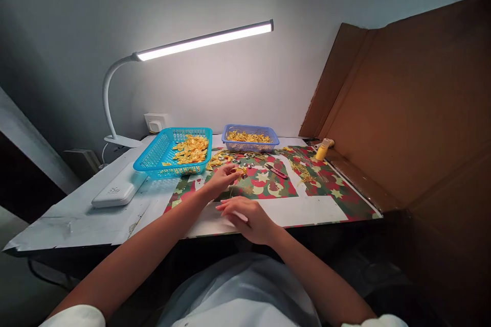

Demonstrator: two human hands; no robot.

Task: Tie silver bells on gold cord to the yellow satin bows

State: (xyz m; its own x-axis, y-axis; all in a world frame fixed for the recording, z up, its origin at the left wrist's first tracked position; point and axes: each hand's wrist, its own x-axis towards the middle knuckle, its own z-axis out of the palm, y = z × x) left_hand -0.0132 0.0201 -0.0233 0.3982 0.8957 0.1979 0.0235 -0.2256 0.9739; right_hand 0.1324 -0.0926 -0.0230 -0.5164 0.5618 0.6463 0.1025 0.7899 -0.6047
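Observation:
My left hand (223,180) is closed over the patterned mat, pinching a small gold ribbon piece (241,169) with what looks like a small round bell at its lower side. Closer to the table's front edge, my right hand (248,217) has its fingers bent and drawn together. A thin strand seems to run up from its fingertips; what it holds is too small to make out. Several silver bells (247,157) lie just behind my left hand, beside loose gold pieces (217,161). Right of them rests a pair of red-handled thread snips (276,170).
A blue basket (148,163) with gold leaf-like pieces stands at left, a purple basket (251,146) of gold pieces behind. Gold strands (305,172) and a yellow thread spool (322,150) lie right. A lamp (203,41), white power bank (120,189) and cardboard wall (414,102) flank the table.

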